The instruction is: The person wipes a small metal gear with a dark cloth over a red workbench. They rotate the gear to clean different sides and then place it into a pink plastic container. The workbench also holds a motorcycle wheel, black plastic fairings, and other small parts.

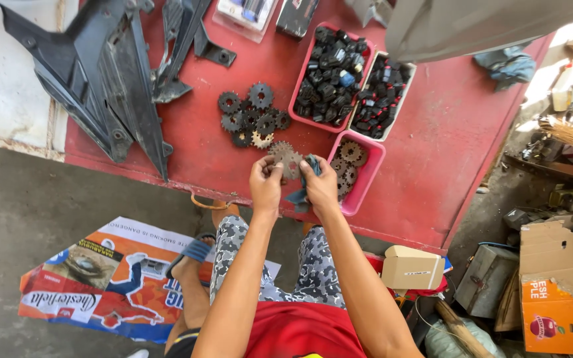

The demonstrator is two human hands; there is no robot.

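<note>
My left hand (266, 183) pinches a rusty toothed sprocket (285, 158) over the front edge of the red table (445, 152). My right hand (320, 185) presses a blue-grey rag (308, 178) against that sprocket. A pile of dark sprockets (252, 120) lies on the table just beyond my left hand. To the right of my right hand a small pink tray (371, 174) holds several rusty sprockets.
A larger pink tray (302, 86) and a white tray (402, 89) hold small black parts. Black plastic panels (101, 73) lie at the table's left. A printed banner (101, 278) covers the floor; cardboard boxes (558, 285) and clutter stand at the right.
</note>
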